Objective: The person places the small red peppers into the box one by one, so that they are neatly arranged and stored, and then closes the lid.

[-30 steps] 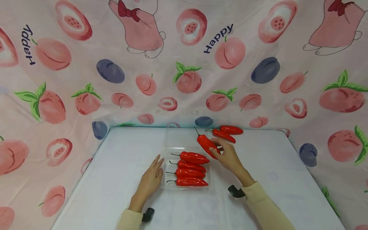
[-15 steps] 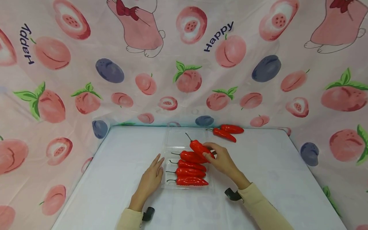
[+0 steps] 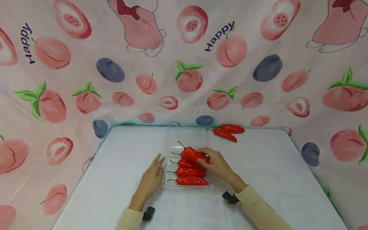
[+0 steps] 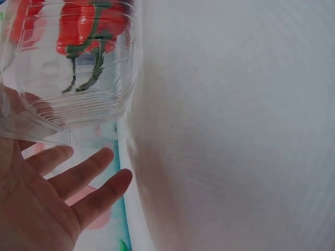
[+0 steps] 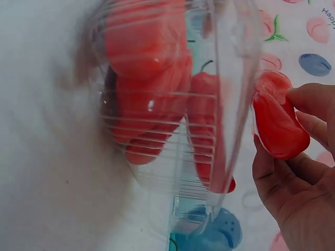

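A clear plastic box (image 3: 169, 187) with its lid (image 3: 187, 135) folded back lies on the table, and a row of several red peppers (image 3: 191, 172) fills its base, stems to the left. My right hand (image 3: 219, 166) pinches one more red pepper (image 3: 190, 154) between thumb and fingers above the far end of the row, stem pointing up and left. In the right wrist view that pepper (image 5: 282, 125) shows beside the box wall. My left hand (image 3: 150, 179) rests at the box's left side, fingers straight. The left wrist view shows its fingers (image 4: 86, 172) spread near the box edge.
Two loose red peppers (image 3: 225, 134) lie near the back edge of the white table (image 3: 258, 166), right of the lid. A fruit-patterned cloth (image 3: 189, 38) hangs behind. Each wrist carries a small black camera (image 3: 230, 198).
My right hand has moved left and toward me with the pepper, lowering it over the farthest pepper in the row. My left hand has stayed in place.
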Tool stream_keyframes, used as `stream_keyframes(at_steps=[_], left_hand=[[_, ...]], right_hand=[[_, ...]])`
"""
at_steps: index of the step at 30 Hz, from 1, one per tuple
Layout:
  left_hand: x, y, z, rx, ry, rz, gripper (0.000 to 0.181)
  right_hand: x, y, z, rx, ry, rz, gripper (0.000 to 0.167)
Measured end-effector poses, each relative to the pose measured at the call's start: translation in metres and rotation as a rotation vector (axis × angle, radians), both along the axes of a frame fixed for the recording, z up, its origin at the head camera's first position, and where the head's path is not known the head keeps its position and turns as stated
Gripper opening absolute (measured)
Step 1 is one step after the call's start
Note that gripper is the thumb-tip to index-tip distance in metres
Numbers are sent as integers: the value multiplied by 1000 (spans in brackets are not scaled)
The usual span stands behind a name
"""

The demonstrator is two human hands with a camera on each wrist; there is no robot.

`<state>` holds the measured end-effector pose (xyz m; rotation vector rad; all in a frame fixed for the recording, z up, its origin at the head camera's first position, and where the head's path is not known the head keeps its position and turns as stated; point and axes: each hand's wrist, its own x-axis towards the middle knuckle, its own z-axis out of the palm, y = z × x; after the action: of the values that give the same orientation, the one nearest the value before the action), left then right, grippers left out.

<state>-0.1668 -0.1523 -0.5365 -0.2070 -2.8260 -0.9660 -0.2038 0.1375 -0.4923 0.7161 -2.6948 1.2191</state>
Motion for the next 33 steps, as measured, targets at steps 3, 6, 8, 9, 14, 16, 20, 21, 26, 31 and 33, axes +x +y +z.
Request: stream_keyframes(at_steps=[3,6,8,9,14,16,20,21,26,31,33], left_hand=[[0,0,0,-1,-3,1,44],[0,0,0,1,-3,3,44],[0,0,1,4,-3,2,44],[0,0,1,4,-4,2,44],[-1,0,0,3,-10,-1,44],[-1,-1,-1,3,-10,-1,45],[-1,-1,-2,5,-3,-1,44],[-1,-1,-2,5,-1,-2,44],[-2,-1,-2,-2,4,-1,45],[-2,-1,-1,-3,3,2,45],[-2,-1,0,-1,1,2,44]], right_hand=[[0,-1,-2,1,-19,17,41],[-1,-3,-6,6,-30,32,40],[-2,-3,-9,19,-34,37,40],[-3,-4,-11,23,-38,39,40],[-4,-5,-16,43,-46,55,40],[-5,-6,-16,45,-47,67,40],[-6,-8,-16,60,-56,85,40],[-6,-8,-16,66,-58,87,39],[-8,-10,-15,90,-74,101,39],[-10,-13,-15,124,-83,116,39],[-10,-13,-16,135,-83,120,39]])
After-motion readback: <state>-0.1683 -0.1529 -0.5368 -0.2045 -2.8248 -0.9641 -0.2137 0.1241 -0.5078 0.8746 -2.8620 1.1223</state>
